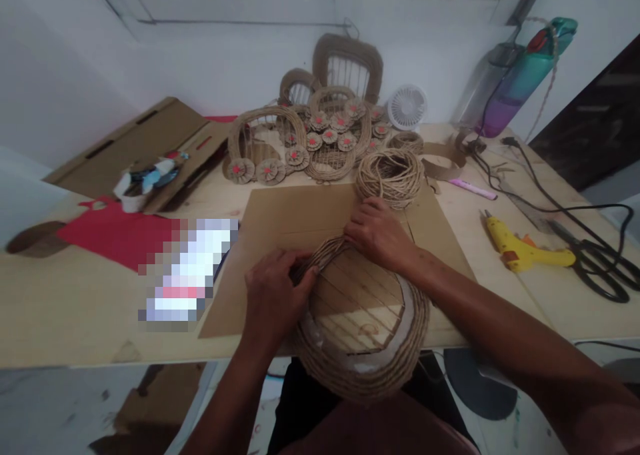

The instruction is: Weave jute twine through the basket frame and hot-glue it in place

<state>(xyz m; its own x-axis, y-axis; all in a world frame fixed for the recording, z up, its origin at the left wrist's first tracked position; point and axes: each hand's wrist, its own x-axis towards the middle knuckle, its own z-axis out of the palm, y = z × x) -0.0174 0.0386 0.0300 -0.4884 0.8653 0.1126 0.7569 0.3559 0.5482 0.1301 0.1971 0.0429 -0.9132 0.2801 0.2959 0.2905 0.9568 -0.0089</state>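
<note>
Head view shows a jute frame (360,321), round and wrapped with twine, with thin strings across its open middle. It lies at the near edge of the surface (75,321), partly on a cardboard sheet (285,218), and its lower part hangs over the edge toward the person. The left hand (273,295) is closed on the left side of the wrapped top arch. The right hand (377,235) grips the same arch from the right. Just behind the right hand sits a ball of twine (391,175). To the right lie a yellow glue gun (525,249) and black scissors (603,268). Red paper (120,233) lies at the left, and finished jute pieces (310,141) stand near the wall.
</note>
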